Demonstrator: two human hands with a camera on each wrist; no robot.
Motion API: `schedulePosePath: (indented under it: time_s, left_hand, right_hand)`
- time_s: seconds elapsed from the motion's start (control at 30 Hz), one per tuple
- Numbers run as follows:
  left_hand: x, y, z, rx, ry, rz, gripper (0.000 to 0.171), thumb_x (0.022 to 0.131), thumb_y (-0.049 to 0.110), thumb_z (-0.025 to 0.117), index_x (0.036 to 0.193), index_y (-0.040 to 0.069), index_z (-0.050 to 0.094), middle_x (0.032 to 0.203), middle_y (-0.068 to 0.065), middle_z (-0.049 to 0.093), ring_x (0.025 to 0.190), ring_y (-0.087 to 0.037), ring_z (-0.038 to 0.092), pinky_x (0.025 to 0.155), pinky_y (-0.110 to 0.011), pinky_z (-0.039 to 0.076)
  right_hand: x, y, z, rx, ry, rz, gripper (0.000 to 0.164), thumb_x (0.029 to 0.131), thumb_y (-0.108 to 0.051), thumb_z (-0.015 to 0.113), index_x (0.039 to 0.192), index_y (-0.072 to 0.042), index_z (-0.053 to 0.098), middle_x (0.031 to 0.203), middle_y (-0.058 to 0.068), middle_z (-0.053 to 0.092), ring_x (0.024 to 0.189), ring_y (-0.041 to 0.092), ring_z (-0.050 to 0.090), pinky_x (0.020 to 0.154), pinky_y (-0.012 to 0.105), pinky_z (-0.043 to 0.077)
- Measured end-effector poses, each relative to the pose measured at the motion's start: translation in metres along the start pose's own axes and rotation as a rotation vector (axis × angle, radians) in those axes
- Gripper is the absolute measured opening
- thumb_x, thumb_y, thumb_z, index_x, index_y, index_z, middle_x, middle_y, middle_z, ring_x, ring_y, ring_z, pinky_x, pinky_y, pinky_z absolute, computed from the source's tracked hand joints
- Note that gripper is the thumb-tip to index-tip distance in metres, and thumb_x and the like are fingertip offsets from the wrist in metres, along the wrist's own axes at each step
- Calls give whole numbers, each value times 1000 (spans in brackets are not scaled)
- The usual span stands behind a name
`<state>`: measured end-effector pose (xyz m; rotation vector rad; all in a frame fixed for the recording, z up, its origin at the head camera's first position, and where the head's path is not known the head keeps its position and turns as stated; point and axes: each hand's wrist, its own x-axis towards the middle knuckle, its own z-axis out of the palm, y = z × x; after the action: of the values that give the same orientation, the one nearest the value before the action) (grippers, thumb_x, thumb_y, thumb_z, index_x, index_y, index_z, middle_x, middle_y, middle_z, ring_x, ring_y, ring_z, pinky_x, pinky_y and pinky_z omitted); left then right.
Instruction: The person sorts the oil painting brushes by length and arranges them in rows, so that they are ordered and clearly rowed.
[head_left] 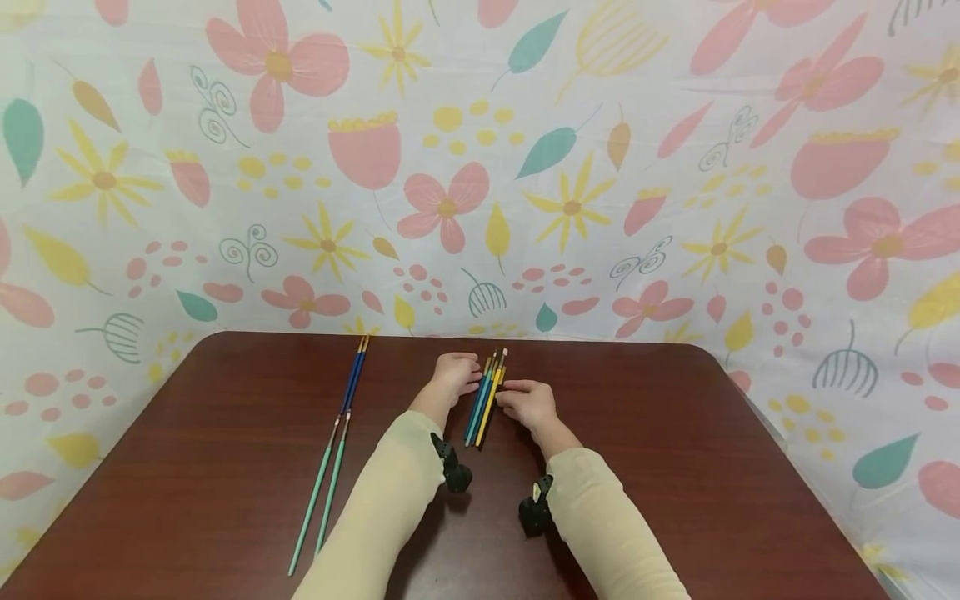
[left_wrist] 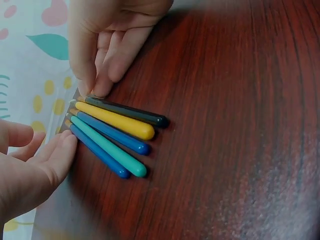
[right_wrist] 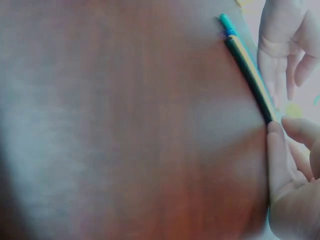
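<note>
Several paintbrushes lie side by side near the far edge of the table, bristle ends pointing away. In the left wrist view their handles fan out slightly: a black brush (left_wrist: 132, 113), a yellow brush (left_wrist: 117, 121), a blue brush (left_wrist: 117, 135), a teal brush (left_wrist: 110, 148) and another blue one at the outer side. My left hand (head_left: 453, 377) is at the bunch's left side, fingers extended by the outer blue brush. On the other side, my right hand (head_left: 529, 404) has its fingertips against the black brush, thumb apart in the right wrist view.
To the left on the brown table (head_left: 637, 425), two dark blue brushes (head_left: 354, 379) lie near the far edge. Two mint green brushes (head_left: 312, 502) lie nearer, their tips meeting the blue ones' ends. A floral cloth (head_left: 446, 275) hangs behind the table.
</note>
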<state>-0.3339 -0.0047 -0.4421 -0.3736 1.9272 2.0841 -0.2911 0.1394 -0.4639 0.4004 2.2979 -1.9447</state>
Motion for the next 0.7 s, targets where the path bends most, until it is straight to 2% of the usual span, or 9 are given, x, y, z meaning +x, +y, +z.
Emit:
schedulePosePath:
  time_s: [0.2, 0.33, 0.5, 0.7]
  left_hand:
    - [0, -2, 0, -4, 2, -9, 36, 96, 5, 48, 131, 2, 54, 130, -19, 56, 115, -28, 59, 94, -38, 51]
    - [-2, -4, -1, 2, 10, -12, 36, 96, 6, 47, 130, 2, 54, 131, -19, 56, 116, -28, 58, 94, -38, 52]
    - [-7, -4, -1, -5, 42, -12, 35, 95, 5, 47, 129, 1, 55, 129, -19, 56, 114, -28, 59, 93, -38, 52]
    - [-11, -2, -2, -17, 76, -10, 32, 96, 6, 47, 127, 0, 57, 125, -20, 58, 112, -28, 60, 91, -38, 53]
  right_hand:
    - [5, -9, -1, -70, -52, 59, 34, 88, -9, 65, 120, 1, 63, 108, 20, 67, 72, 11, 67, 69, 30, 59]
    - [8, -12, -2, -115, -81, 83, 32, 90, -10, 62, 120, 1, 63, 104, 16, 68, 69, 10, 65, 62, 27, 58]
    - [9, -18, -3, -150, -96, 72, 29, 91, -9, 60, 118, 1, 64, 102, 16, 69, 69, 12, 65, 64, 30, 58]
    - [8, -24, -2, -123, -91, 75, 27, 90, -7, 60, 115, 3, 65, 100, 17, 69, 70, 15, 67, 65, 32, 58]
